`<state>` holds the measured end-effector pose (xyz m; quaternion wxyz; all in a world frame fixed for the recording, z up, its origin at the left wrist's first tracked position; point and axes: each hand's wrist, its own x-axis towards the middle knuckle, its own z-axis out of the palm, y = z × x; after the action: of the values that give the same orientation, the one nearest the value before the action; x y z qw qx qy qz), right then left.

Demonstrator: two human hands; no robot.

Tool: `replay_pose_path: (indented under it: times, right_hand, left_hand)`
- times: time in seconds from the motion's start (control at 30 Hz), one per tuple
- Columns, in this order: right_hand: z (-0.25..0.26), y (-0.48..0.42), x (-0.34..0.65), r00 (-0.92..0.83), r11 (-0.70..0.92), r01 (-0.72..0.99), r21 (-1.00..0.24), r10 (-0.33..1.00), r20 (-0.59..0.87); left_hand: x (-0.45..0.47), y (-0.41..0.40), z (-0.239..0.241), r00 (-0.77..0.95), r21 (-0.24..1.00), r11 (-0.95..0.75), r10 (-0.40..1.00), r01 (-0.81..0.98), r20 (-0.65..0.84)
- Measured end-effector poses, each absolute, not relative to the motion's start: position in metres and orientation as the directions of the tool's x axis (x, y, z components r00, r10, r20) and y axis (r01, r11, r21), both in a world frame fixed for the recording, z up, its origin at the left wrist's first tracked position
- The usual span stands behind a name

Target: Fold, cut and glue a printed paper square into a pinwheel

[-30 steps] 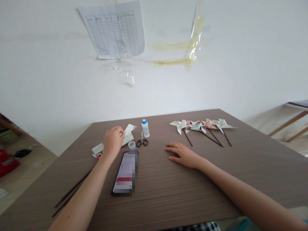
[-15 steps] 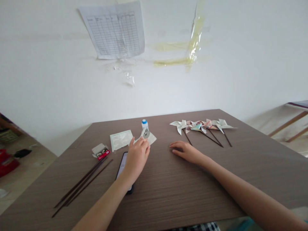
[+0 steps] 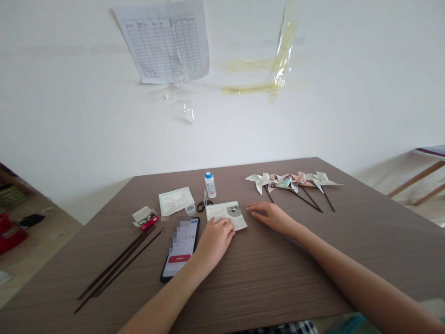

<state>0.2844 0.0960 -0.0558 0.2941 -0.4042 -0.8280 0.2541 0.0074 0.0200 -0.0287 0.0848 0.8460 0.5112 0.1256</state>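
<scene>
The left hand (image 3: 216,235) lay, fingers together, over the near edge of the paper (image 3: 219,209) on the table (image 3: 278,278), its grip impossible to tell; the right hand (image 3: 270,216), slack with thumb and fingers parted, was just right of that sheet. Beyond stood the glue (image 3: 210,186); pinwheels (image 3: 283,182) lay farther right.

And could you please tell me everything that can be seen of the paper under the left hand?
The paper is pale and four-sided, with small print too blurred to read and a grey, round-edged picture with dark parts near its far right corner. It lies flat on the table, just nearer than the scissors and right of the phone's far end. The left hand lies over its near part, hiding some of it; the right hand is close beside its right edge.
</scene>
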Motion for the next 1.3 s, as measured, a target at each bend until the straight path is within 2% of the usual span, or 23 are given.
replay_pose_path:
  times: [0.2, 0.37, 0.47, 0.67, 0.97, 1.1, 1.3]
  right_hand:
    - [-0.054, 0.095, 0.283, -0.509, 0.548, 0.537, -0.642, 0.817, 0.272]
    - [-0.055, 0.095, 0.283, -0.513, 0.554, 0.538, -0.635, 0.813, 0.275]
    - [-0.058, 0.096, 0.283, -0.518, 0.561, 0.547, -0.621, 0.810, 0.276]
    - [-0.061, 0.096, 0.281, -0.544, 0.590, 0.549, -0.592, 0.790, 0.283]
    - [-0.058, 0.090, 0.278, -0.592, 0.623, 0.578, -0.527, 0.765, 0.255]
    - [-0.060, 0.083, 0.270, -0.570, 0.639, 0.617, -0.460, 0.765, 0.299]
    - [-0.072, 0.062, 0.244, -0.683, 0.733, 0.550, -0.400, 0.670, 0.289]
  left_hand:
    - [0.009, 0.017, -0.030, 0.457, 0.264, -0.464, 0.885, 0.846, 0.093]
    - [0.008, 0.018, -0.035, 0.485, 0.310, -0.518, 0.855, 0.797, 0.181]
    - [0.006, 0.021, -0.038, 0.436, 0.282, -0.486, 0.872, 0.827, 0.224]
    - [0.004, 0.020, -0.038, 0.363, 0.205, -0.373, 0.928, 0.905, 0.088]
    - [0.007, 0.013, -0.032, 0.396, 0.194, -0.414, 0.910, 0.890, 0.123]
    - [0.007, 0.015, -0.041, 0.389, 0.192, -0.404, 0.914, 0.894, 0.112]
    - [0.012, 0.016, -0.058, 0.380, 0.141, -0.397, 0.915, 0.907, 0.132]
